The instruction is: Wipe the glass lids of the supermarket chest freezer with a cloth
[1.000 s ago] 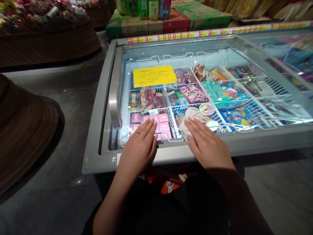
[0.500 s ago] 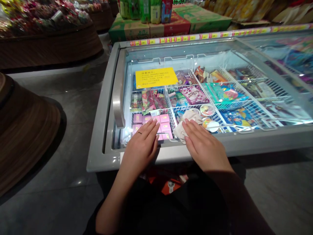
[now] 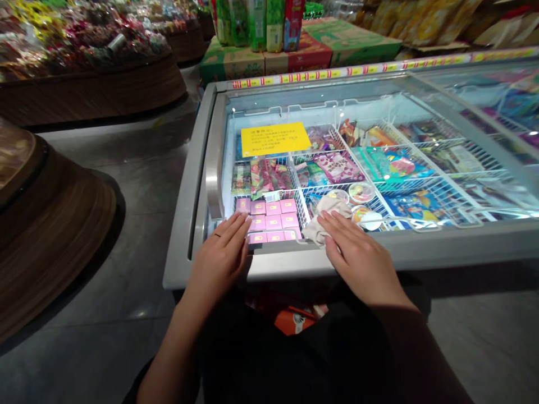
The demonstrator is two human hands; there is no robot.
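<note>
Off-white, crumpled fabric cloth (image 3: 315, 229) is on the clear glass lid (image 3: 357, 106) of the grey-framed freezer (image 3: 179, 252), near edge, just right of the small pink boxes (image 3: 273, 222) under the glass. Right hand (image 3: 357, 252): fingers extended flat over it, not clenched; can't tell if the thumb pinches any. Left hand (image 3: 221, 247): holds nothing, fingers straight, at near left corner; exact contact unclear.

Handling, my guess: cloth is light, limp, nothing to break, bunches easily. Best hold is flat palm over the middle, or pinch the loose left fold. Glass probably slick and stiff.

Text: yellow rectangular sign (image 3: 273, 138), far left, Chinese characters, heading probably 温馨提示, body too blurred. Red-and-yellow price strip (image 3: 295, 77) on far rim, digits too small. Purple-pink plastic bag (image 3: 339, 166) has white lettering, not legible. No brand readable.
</note>
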